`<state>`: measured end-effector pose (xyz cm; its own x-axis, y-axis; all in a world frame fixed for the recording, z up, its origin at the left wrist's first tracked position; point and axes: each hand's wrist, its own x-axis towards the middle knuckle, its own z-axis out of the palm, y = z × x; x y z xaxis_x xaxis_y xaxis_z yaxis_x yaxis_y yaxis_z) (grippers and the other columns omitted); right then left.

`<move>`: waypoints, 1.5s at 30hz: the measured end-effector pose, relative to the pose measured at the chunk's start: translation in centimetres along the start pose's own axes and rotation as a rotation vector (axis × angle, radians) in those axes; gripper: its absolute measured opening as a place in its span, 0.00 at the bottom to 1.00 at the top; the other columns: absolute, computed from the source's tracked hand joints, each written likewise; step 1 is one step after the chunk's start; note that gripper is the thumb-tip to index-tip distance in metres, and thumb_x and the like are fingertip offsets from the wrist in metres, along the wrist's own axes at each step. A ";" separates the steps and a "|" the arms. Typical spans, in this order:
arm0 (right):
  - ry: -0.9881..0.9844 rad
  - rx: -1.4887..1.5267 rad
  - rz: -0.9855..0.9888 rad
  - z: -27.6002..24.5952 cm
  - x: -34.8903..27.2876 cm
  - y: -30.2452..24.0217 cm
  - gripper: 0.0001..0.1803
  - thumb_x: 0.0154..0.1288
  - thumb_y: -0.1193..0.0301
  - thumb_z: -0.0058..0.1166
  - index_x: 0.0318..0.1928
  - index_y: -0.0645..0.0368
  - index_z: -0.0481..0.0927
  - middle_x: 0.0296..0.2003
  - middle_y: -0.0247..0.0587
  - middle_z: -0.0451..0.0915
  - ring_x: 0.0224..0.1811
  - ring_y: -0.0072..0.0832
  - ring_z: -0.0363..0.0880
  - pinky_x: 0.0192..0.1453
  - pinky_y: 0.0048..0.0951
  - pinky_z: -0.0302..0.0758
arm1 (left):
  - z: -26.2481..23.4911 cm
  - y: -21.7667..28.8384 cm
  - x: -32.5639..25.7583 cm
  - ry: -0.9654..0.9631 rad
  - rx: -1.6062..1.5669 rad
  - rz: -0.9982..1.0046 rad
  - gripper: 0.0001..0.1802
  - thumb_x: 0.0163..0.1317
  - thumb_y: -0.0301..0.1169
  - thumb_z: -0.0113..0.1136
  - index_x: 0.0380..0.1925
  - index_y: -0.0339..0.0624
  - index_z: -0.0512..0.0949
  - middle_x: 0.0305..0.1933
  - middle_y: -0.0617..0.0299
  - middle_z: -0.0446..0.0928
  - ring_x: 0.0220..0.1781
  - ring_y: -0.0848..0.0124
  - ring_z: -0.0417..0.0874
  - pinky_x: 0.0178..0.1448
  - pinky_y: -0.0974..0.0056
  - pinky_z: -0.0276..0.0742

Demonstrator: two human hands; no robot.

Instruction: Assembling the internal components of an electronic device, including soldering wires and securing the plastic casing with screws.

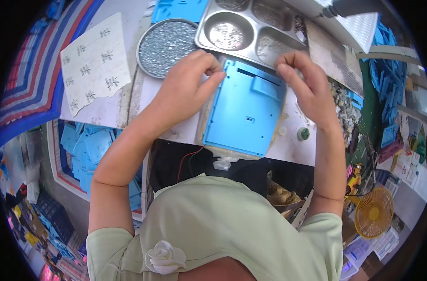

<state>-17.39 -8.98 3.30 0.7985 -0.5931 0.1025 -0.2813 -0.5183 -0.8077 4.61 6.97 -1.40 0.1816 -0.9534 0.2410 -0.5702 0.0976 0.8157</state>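
Note:
A flat light-blue plastic panel (pixel 237 107) with a long dark slot, a raised block and small holes lies on the table in front of me. At its far left corner is my left hand (pixel 192 77), thumb and forefinger closed together; anything between them is too small to make out. My right hand (pixel 309 84) is raised by the panel's far right corner, its thumb and fingertips pinched, and I cannot see what they hold. Beyond my left hand stands a round metal pan (pixel 139 52) full of small shiny metal pieces. A steel compartment tray (pixel 251 35) sits just past the panel.
On the left lies a paper sheet (pixel 98 61) with handwriting, above a bin of blue plastic parts (pixel 94 143). A small green-topped round item (pixel 303 134) is on the table right of the panel. More blue parts (pixel 387 75) and a yellow fan (pixel 374 213) are at right.

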 end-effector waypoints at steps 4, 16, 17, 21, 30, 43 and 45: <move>0.022 0.280 0.189 -0.6 -3.4 1.3 0.11 0.75 0.69 0.59 0.48 0.66 0.82 0.40 0.33 0.83 0.45 0.20 0.78 0.53 0.25 0.74 | 0.1 0.0 1.0 -0.028 0.081 0.073 0.10 0.67 0.28 0.61 0.32 0.33 0.72 0.33 0.52 0.70 0.36 0.56 0.74 0.43 0.57 0.71; 0.144 0.325 0.221 -0.4 -4.5 2.9 0.09 0.74 0.71 0.59 0.46 0.65 0.84 0.39 0.32 0.83 0.41 0.17 0.77 0.50 0.22 0.74 | -0.5 -0.1 1.7 -0.167 0.132 0.051 0.11 0.67 0.30 0.61 0.32 0.35 0.71 0.32 0.55 0.69 0.34 0.60 0.72 0.40 0.59 0.71; 0.152 0.292 0.213 -0.2 -4.5 3.0 0.09 0.73 0.71 0.60 0.46 0.65 0.84 0.38 0.32 0.83 0.41 0.18 0.77 0.50 0.23 0.74 | -0.7 -0.1 1.7 -0.176 0.133 0.047 0.12 0.67 0.30 0.62 0.31 0.35 0.71 0.32 0.55 0.68 0.33 0.61 0.72 0.40 0.60 0.70; 0.191 0.121 0.110 -0.2 -4.5 2.8 0.07 0.70 0.73 0.61 0.43 0.65 0.85 0.37 0.35 0.82 0.39 0.21 0.76 0.47 0.25 0.73 | -1.1 -0.1 2.2 -0.244 0.066 0.000 0.12 0.67 0.30 0.63 0.30 0.35 0.72 0.31 0.58 0.69 0.31 0.66 0.70 0.37 0.63 0.68; 0.183 -0.182 -0.438 2.8 -5.8 -5.0 0.13 0.50 0.78 0.72 0.39 0.61 0.85 0.34 0.39 0.83 0.38 0.40 0.76 0.41 0.35 0.74 | -1.1 7.1 -1.8 -0.420 -0.869 -0.428 0.08 0.71 0.26 0.64 0.45 0.33 0.84 0.35 0.64 0.82 0.34 0.82 0.76 0.38 0.73 0.73; 0.354 -0.141 -0.295 1.0 -8.8 -2.0 0.07 0.63 0.77 0.63 0.39 0.63 0.79 0.35 0.44 0.79 0.38 0.44 0.73 0.44 0.40 0.72 | 1.1 5.8 4.4 -0.109 -0.057 0.198 0.06 0.67 0.27 0.66 0.38 0.35 0.87 0.30 0.59 0.84 0.30 0.72 0.83 0.36 0.67 0.77; 0.335 -0.114 -0.153 1.4 -8.7 -1.4 0.05 0.66 0.77 0.59 0.39 0.63 0.77 0.36 0.46 0.78 0.42 0.45 0.72 0.49 0.42 0.70 | 2.7 3.9 7.7 -0.174 0.112 0.282 0.08 0.63 0.29 0.67 0.37 0.37 0.88 0.33 0.54 0.85 0.36 0.60 0.87 0.44 0.60 0.81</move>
<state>-23.18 -2.24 2.70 0.6227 -0.6622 0.4167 -0.2443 -0.6706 -0.7005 1.63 -0.75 2.26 -0.1289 -0.9288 0.3475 -0.6645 0.3410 0.6649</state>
